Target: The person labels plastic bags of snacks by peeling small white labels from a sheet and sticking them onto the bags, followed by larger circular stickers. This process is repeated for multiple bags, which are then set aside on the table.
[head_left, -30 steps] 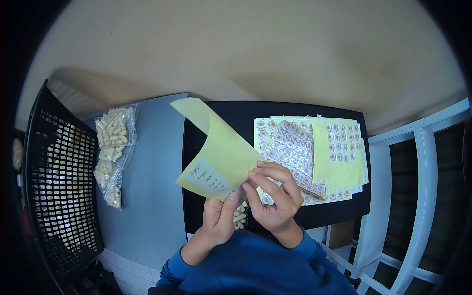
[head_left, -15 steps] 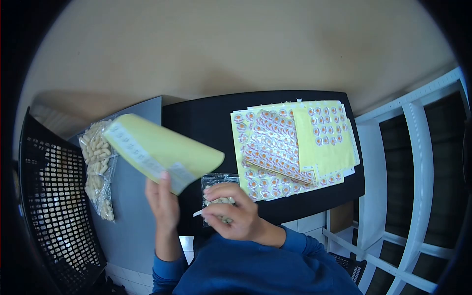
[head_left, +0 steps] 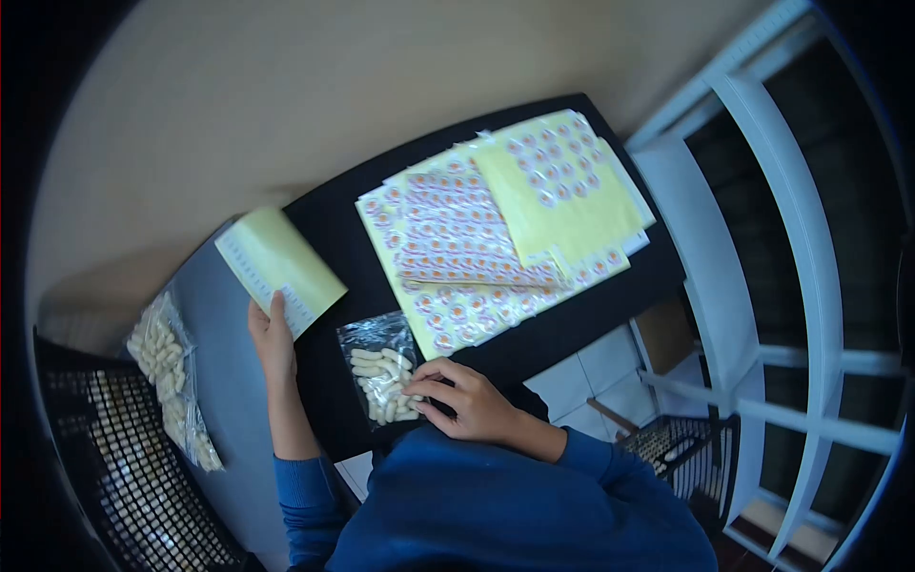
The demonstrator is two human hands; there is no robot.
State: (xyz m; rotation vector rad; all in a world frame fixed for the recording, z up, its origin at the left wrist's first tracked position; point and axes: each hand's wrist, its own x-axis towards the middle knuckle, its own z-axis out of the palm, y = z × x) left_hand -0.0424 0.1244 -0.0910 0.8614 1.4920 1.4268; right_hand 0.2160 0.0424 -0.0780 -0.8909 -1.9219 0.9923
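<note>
In the head view, the left hand (head_left: 273, 334) is closed on the near edge of a yellow sheet (head_left: 291, 267), thumb laid over a strip of pale labels. A grip so close to the border probably leaves most of the labels uncovered; the rest of the sheet curves away freely, well clear of the bag (head_left: 386, 381).

That clear bag lies flat on the black table (head_left: 334, 219), at its near edge just in front of the body, likely for easy reach. The right hand (head_left: 467, 405) is half open, fingers loosely curled over the bag's right side, perhaps to steady it; whether they pinch anything, I cannot tell.

Sticker sheets (head_left: 453, 229) overlap in a pile on the far right of the table, seemingly to leave the near strip for the bag. More bags (head_left: 167, 377) lie to the left on a grey surface (head_left: 224, 367), beside a black basket (head_left: 143, 458).

The bag is shiny and creased, its far part slack, with stubby, pale, rounded pieces heaped in the near part.
</note>
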